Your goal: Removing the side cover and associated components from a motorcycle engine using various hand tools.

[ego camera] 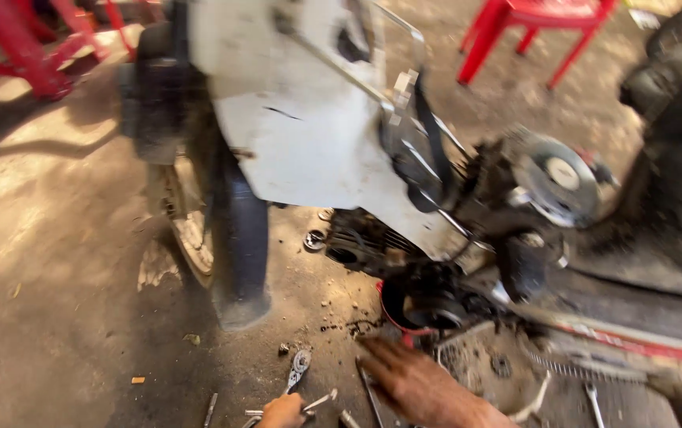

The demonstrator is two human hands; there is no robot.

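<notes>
My left hand (281,412) shows at the bottom edge, fingers curled around the handle of a metal wrench (300,366) whose round head lies on the dirty floor. A thin metal rod (319,401) sticks out beside that hand. My right hand (416,384), dark with grease, reaches in from the bottom right with its fingers stretched flat and apart, holding nothing. It hovers just below a black bowl with a red rim (392,313) under the engine (365,242) of a white motorcycle (301,119). The view is blurred by motion.
The motorcycle's front wheel (234,238) stands left of the hands. Loose tools and a chain (575,368) lie on the concrete floor at the right. A round engine cover (559,178) sticks out. Red stools (539,24) stand behind, and a red frame (16,47) at far left.
</notes>
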